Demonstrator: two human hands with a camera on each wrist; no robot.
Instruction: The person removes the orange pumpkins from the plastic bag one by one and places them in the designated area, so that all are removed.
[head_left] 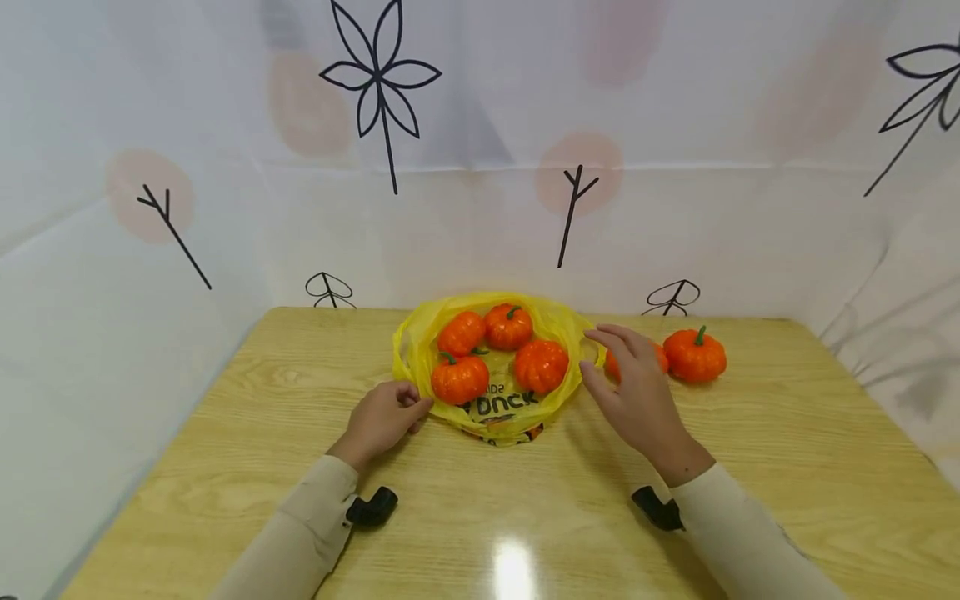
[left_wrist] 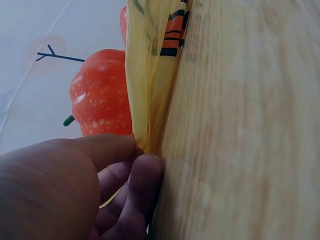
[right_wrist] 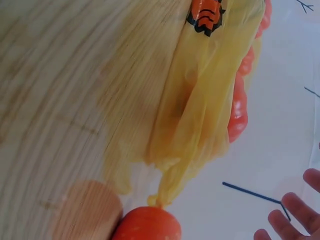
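Observation:
A yellow plastic bag (head_left: pixel 555 410) lies spread wide on the table, its mouth facing up. Several orange toy pumpkins (head_left: pixel 541 367) with green stems sit inside it. My left hand (head_left: pixel 384 419) pinches the bag's near left edge between thumb and fingers, as the left wrist view shows close up. Over the bag's right side hovers my right hand (head_left: pixel 633 392), its fingers apart and holding nothing. Beyond that hand are two more pumpkins on the table, one partly hidden behind it and one (head_left: pixel 695 355) in plain sight.
The wooden table (head_left: pixel 480 508) reaches back to a white cloth (head_left: pixel 480 233) printed with flowers and twigs, which also hangs at both sides. A black curved piece (head_left: pixel 372 507) sits at the left cuff, and a similar one (head_left: pixel 657 508) at the right cuff.

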